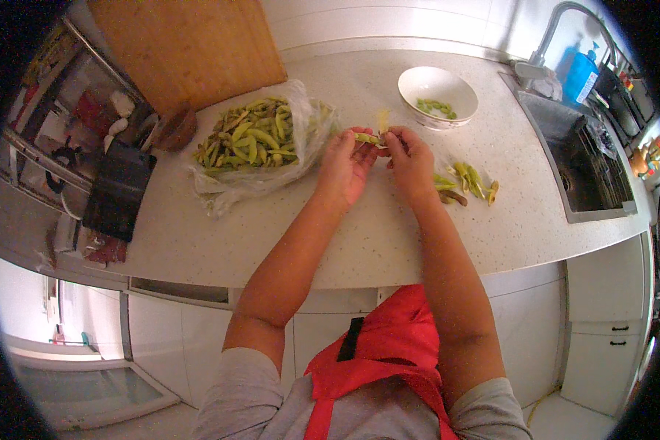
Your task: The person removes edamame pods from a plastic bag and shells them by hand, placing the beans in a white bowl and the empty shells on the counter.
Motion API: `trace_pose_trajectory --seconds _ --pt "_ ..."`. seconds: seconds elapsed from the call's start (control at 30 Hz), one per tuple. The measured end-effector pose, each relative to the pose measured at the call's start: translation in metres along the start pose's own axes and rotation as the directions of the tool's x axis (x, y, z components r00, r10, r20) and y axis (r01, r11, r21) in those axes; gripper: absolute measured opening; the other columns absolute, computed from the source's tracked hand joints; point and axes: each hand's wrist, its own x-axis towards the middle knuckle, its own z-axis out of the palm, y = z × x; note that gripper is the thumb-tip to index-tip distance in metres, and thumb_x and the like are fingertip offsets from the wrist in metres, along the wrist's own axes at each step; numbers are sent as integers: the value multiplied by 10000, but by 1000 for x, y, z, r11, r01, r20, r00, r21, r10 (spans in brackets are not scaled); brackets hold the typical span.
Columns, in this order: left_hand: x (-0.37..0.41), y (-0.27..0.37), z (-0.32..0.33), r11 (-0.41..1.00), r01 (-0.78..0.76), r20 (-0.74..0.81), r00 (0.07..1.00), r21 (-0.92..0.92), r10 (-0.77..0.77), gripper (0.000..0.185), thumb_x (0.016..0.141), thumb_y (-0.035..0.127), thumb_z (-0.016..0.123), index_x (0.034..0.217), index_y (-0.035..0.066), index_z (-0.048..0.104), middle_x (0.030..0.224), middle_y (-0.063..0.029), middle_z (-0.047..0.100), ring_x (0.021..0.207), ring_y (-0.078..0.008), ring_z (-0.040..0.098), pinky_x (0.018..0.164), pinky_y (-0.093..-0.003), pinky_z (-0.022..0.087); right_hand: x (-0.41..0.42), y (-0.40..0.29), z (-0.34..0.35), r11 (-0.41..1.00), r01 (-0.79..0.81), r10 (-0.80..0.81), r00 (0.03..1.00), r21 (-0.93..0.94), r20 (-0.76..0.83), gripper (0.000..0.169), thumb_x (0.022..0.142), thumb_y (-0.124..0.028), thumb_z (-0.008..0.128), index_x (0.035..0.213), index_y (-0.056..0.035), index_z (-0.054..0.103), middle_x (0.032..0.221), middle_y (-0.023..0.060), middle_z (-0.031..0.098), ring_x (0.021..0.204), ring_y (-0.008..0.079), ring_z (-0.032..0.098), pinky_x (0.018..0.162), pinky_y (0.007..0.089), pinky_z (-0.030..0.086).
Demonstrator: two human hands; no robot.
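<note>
Between my two hands, above the speckled countertop (pixel 357 242), is a green soybean pod (pixel 366 137). My left hand (pixel 345 165) grips one end of it between thumb and fingers. The fingertips of my right hand (pixel 410 159) pinch its other end, where a pale yellowish piece of pod (pixel 384 118) sticks up. To the left lies a clear plastic bag (pixel 302 132), its mouth open on a heap of soybean pods (pixel 253 135). Behind my right hand stands a white bowl (pixel 412 88) with several shelled green beans (pixel 436 107) in it. Some pod shells (pixel 470 179) lie right of my right wrist.
A wooden cutting board (pixel 198 49) leans at the back left, near a brown bowl-like object (pixel 176 129). A metal rack (pixel 49 148) occupies the left side. On the right are a sink (pixel 572 159), a faucet (pixel 539 55) and a blue pump bottle (pixel 581 77).
</note>
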Motion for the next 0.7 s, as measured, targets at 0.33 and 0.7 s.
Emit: trace_pose_trajectory --seconds 0.33,0.7 --pt "4 -3 -4 991 7 -41 999 -130 -12 199 865 178 372 905 36 505 847 -75 544 765 -186 521 705 -310 446 -3 2 0 996 83 -83 997 -10 7 128 738 -96 539 836 -17 515 703 91 576 619 142 562 572 260 440" --pt "14 -2 -24 966 178 -50 980 -186 -191 169 843 210 402 866 78 506 819 -69 547 759 -216 529 695 -359 445 -17 -20 7 905 382 -319 901 -187 295 142 650 -6 567 790 -29 557 751 74 575 652 111 552 606 228 441"
